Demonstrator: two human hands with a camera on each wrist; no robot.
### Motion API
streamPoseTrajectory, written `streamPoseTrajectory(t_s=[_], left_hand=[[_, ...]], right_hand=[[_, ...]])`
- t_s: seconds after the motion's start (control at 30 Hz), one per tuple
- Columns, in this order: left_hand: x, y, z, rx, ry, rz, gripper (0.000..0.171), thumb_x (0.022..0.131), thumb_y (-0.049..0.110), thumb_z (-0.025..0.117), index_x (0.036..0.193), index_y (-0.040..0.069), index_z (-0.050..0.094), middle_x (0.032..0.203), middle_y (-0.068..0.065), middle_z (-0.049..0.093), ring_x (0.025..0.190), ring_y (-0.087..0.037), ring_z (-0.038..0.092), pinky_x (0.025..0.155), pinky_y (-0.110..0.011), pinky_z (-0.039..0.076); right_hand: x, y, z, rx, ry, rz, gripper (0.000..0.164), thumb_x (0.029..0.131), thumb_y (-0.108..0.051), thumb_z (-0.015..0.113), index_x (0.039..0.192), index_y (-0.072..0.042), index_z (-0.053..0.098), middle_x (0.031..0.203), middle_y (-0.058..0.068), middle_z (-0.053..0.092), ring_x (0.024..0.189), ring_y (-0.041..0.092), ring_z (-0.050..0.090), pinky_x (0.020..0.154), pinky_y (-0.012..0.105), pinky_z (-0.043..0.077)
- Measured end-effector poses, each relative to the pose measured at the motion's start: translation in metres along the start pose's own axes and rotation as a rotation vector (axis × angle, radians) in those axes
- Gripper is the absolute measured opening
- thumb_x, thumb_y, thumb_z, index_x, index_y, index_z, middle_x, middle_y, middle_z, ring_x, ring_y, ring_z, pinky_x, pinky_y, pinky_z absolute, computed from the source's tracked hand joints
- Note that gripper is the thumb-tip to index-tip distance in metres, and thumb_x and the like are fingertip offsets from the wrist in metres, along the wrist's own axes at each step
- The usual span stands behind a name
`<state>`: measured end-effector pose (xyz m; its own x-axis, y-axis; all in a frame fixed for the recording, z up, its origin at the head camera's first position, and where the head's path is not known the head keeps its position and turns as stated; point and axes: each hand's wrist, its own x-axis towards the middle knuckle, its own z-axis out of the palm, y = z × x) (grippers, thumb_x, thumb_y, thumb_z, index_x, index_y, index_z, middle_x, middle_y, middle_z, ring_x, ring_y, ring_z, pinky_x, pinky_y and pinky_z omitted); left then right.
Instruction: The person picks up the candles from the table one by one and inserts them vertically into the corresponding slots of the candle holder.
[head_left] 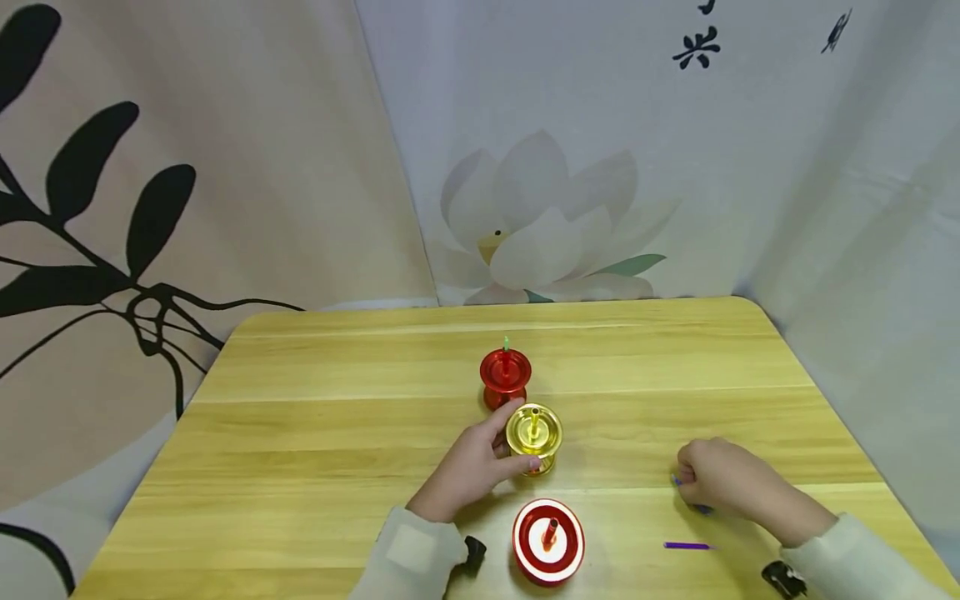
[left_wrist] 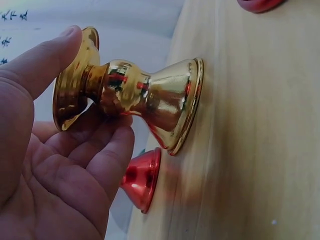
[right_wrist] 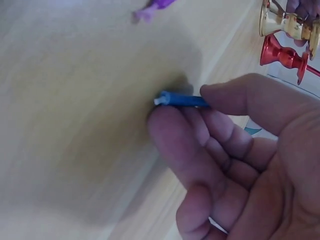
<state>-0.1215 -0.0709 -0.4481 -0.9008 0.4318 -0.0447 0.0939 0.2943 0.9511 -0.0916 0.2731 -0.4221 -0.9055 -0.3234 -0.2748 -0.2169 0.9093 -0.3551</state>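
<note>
In my left hand (head_left: 474, 460) is a shiny gold candle holder (left_wrist: 165, 102), gripped by its upper part, thumb at the dish rim and fingers around the far side. It stands upright, its spike bare; I cannot tell whether its base touches the table. My right hand (head_left: 723, 477) pinches a small blue candle (right_wrist: 184, 99) between thumb and finger, low over the table at the right. A purple candle (head_left: 686, 546) lies near that hand. Just behind the gold holder stands a red candle holder (head_left: 505, 372) with a green-tipped candle (head_left: 506, 343) on it.
Nearest to me on the wooden table (head_left: 337, 467) stands another red candle holder (head_left: 548, 542), its dish showing white rings and a bare spike. Printed curtains (head_left: 300, 150) hang behind the table's back edge and along its sides.
</note>
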Motion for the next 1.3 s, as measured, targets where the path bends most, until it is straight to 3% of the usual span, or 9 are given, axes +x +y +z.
streamPoseTrajectory(t_s=[0.6,0.8,1.1,1.3], left_hand=[[-0.004,-0.008,0.001,-0.052,-0.012,0.028,0.086,0.086,0.024,0.082,0.157,0.015,0.035,0.142,-0.004,0.055,0.129,-0.018,0.055,0.103,-0.028,0.048],[-0.003,-0.006,-0.002,-0.046,-0.007,0.026,0.085,0.086,0.024,0.082,0.157,0.019,0.035,0.141,-0.003,0.056,0.127,-0.016,0.057,0.102,-0.028,0.048],[-0.002,-0.001,-0.006,-0.016,-0.017,0.004,0.086,0.086,0.024,0.082,0.157,0.016,0.035,0.142,-0.003,0.056,0.128,-0.016,0.055,0.104,-0.03,0.048],[-0.004,-0.004,-0.005,-0.027,-0.016,0.003,0.085,0.086,0.022,0.082,0.157,0.015,0.035,0.142,-0.003,0.056,0.128,-0.017,0.056,0.103,-0.03,0.048]], right_hand=[[-0.011,-0.003,0.009,0.053,0.008,0.01,0.026,0.088,-0.013,0.069,0.07,-0.019,0.053,0.057,-0.01,0.045,0.049,0.004,0.037,0.048,0.021,0.032],[-0.007,-0.008,0.003,0.048,0.043,-0.057,0.02,0.094,-0.012,0.065,0.078,-0.018,0.055,0.059,-0.012,0.046,0.05,0.002,0.036,0.05,0.021,0.034],[-0.006,-0.017,-0.001,0.108,0.067,-0.072,0.004,0.096,-0.013,0.064,0.092,-0.011,0.062,0.071,-0.013,0.055,0.054,0.002,0.038,0.051,0.022,0.038],[-0.005,-0.025,0.0,0.169,0.096,-0.122,0.004,0.096,-0.012,0.064,0.093,-0.012,0.062,0.074,-0.014,0.061,0.059,-0.001,0.048,0.054,0.021,0.044]])
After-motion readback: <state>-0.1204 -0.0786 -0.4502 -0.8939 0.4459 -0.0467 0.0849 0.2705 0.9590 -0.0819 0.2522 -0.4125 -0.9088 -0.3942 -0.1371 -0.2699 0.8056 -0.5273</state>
